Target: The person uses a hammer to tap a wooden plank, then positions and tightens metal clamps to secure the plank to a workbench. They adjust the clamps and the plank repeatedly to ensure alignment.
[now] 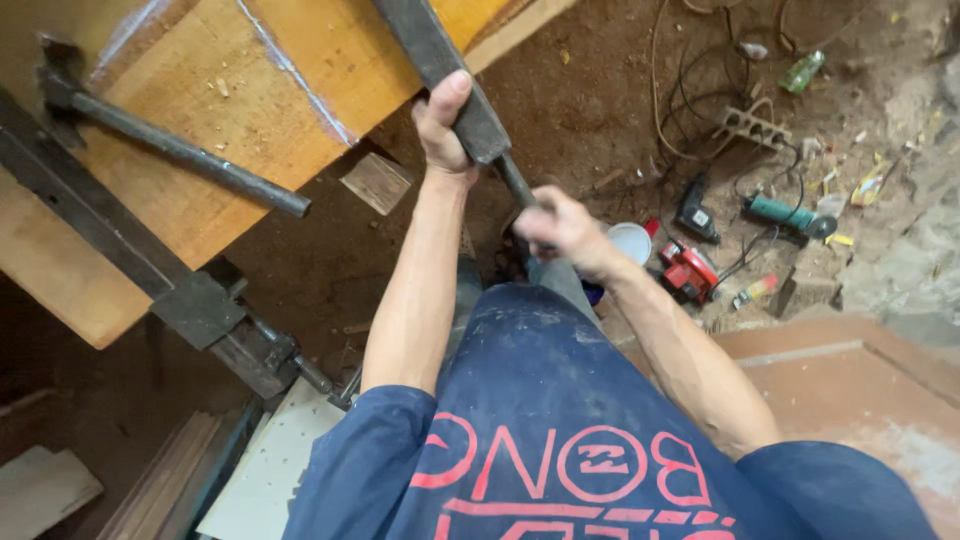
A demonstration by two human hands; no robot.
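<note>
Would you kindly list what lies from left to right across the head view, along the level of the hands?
Hammer → wooden panel → left hand → clamp bar → right hand → white cup → red power tool → teal grinder.

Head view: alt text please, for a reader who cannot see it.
Seen from above, a person's left hand grips a dark metal clamp bar beside a wooden panel, while the right hand holds its screw handle. Power tools and cables litter the dirt floor.

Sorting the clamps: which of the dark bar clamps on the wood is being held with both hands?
The upper clamp: the left hand grips its bar, the right hand its screw. The two clamps at left are untouched.
</note>
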